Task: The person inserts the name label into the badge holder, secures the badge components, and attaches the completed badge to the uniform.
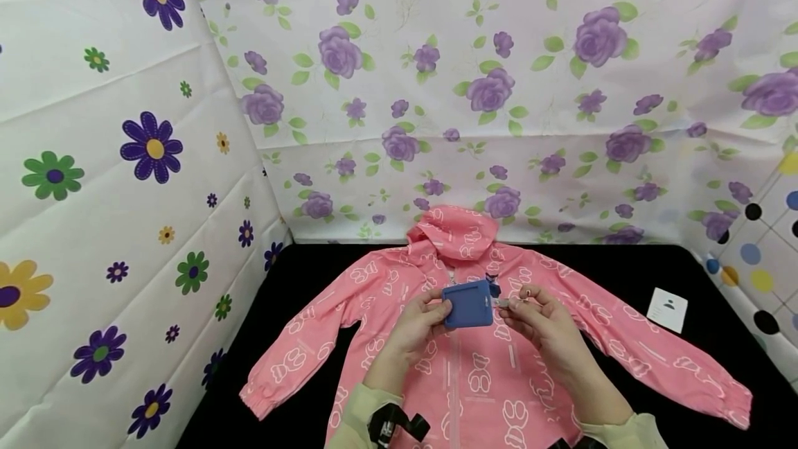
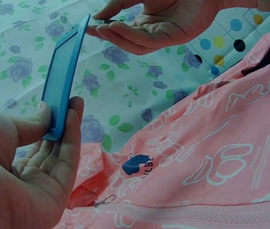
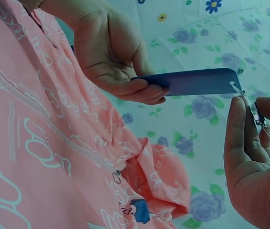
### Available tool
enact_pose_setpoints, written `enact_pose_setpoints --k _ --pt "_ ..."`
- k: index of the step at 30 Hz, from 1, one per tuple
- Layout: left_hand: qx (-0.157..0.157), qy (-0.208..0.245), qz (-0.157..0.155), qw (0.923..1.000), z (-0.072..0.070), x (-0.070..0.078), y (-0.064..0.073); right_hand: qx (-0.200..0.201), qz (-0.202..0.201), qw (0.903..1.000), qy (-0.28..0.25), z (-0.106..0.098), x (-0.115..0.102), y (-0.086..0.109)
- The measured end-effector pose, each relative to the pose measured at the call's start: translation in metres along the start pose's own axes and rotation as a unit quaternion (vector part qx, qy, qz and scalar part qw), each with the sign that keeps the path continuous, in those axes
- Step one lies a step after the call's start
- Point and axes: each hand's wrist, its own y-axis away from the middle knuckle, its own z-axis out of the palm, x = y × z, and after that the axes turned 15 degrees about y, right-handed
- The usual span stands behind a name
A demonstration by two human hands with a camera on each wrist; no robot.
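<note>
A blue badge holder (image 1: pixel 469 305) is held above the pink jacket (image 1: pixel 480 373), its framed face toward the head camera. My left hand (image 1: pixel 414 324) pinches one end of it, thumb on the framed face and fingers behind, as the left wrist view of the hand (image 2: pixel 35 162) shows. At the other end, my right hand (image 1: pixel 541 321) pinches a small metal clip (image 3: pixel 255 114) between thumb and fingers. A pale strap runs from the clip to the holder's edge in the right wrist view. Whether the strap is fastened there I cannot tell.
The jacket lies spread on a black table (image 1: pixel 280 296), hood (image 1: pixel 458 231) to the back and sleeves out to both sides. A white card (image 1: pixel 668 310) with a person icon lies by the right sleeve. Flowered cloth walls (image 1: pixel 374 109) stand behind and at the left.
</note>
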Motion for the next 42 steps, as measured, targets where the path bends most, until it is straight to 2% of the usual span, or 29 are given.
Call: enact_pose_setpoints --k 10,19,42 --pt "-0.003 -0.004 -0.001 1.0 -0.0009 0.0042 0.0023 0.007 0.0 0.9997 0.025 -0.0016 -0.0002 0.0005" --pt "0.005 -0.04 0.027 0.9988 -0.0031 0.0057 0.0026 0.04 -0.003 0.9942 0.1 -0.0043 0.0001 0.0022" --pt "0.005 -0.057 0.047 0.9972 -0.0078 0.0098 0.0024 0.055 0.008 0.989 0.137 -0.0026 -0.0022 0.0015"
